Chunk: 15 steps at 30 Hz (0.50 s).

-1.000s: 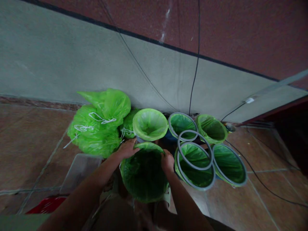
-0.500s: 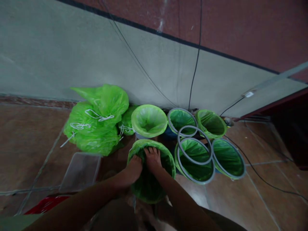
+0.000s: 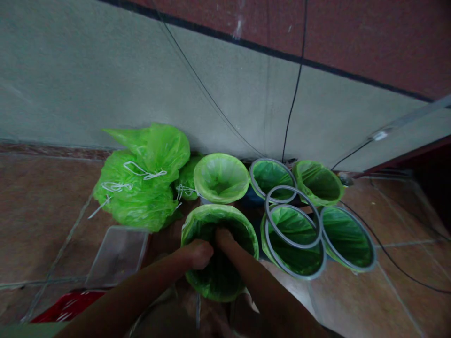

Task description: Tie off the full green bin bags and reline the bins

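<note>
A bin lined with a green plastic bag [image 3: 197, 221] stands right in front of me on the tiled floor. Both my hands reach down into its mouth. My left hand [image 3: 199, 253] is curled into a fist inside the liner near the front rim. My right hand [image 3: 222, 236] goes deeper into the bag beside it, its fingers hidden in the dark interior. Whether either hand grips the liner cannot be made out.
Several other green-lined bins [image 3: 221, 178] stand by the wall, some with grey rings [image 3: 292, 217] on top. Tied full green bags [image 3: 141, 183] lie at the left. A clear plastic box [image 3: 118, 256] and something red [image 3: 68, 305] sit at the lower left. Cables [image 3: 292, 112] run down the wall.
My hands left the bin's rim, came together and pushed down inside the liner. The right hand's fingers, spread half a second ago, are now out of sight.
</note>
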Each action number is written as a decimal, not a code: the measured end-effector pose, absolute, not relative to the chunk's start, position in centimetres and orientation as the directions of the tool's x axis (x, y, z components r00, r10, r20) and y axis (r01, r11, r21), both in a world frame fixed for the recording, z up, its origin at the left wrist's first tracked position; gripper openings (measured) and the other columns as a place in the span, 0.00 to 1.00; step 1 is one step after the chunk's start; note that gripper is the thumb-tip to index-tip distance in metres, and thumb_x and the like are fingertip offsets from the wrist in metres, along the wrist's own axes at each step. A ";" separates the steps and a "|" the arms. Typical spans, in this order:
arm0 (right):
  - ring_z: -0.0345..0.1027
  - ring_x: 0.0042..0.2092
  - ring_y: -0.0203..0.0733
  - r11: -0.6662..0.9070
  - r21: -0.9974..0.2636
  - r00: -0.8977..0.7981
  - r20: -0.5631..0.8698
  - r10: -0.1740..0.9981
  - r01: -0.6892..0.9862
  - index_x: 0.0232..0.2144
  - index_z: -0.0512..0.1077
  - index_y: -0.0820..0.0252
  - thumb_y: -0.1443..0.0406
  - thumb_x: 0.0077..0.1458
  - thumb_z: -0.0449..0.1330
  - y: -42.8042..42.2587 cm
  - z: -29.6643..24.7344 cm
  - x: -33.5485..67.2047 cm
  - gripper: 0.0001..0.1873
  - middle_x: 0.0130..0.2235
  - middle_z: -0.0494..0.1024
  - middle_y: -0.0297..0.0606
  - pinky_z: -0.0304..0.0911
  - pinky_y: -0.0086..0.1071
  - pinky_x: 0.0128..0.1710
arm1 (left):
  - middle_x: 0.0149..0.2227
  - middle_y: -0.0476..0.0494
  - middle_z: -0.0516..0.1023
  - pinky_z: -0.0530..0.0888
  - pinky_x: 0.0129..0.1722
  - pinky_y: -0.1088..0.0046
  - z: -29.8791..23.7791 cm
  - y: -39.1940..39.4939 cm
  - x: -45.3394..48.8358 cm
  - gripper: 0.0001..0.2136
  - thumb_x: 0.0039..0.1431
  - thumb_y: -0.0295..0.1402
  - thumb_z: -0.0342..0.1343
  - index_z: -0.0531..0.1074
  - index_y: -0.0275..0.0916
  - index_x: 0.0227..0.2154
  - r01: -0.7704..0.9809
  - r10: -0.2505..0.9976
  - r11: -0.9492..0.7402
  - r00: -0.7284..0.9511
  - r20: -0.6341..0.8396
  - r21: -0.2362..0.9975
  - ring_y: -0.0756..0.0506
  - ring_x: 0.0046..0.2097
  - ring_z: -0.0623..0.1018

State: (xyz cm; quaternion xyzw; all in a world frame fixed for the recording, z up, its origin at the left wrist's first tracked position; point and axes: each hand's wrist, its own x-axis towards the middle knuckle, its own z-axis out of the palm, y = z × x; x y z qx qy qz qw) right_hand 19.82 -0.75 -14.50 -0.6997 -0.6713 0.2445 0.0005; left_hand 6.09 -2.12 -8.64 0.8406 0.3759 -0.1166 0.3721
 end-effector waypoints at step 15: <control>0.68 0.49 0.40 0.364 -0.461 -0.441 -0.067 0.895 0.809 0.45 0.77 0.58 0.70 0.62 0.52 5.8 -8.3 20.9 0.15 0.46 0.79 0.38 0.58 0.32 0.55 | 0.47 0.39 0.79 0.72 0.47 0.70 -7.5 0.9 3.2 0.17 0.68 0.36 0.39 0.71 0.37 0.48 0.920 0.972 -0.013 0.104 -0.212 0.392 0.43 0.46 0.78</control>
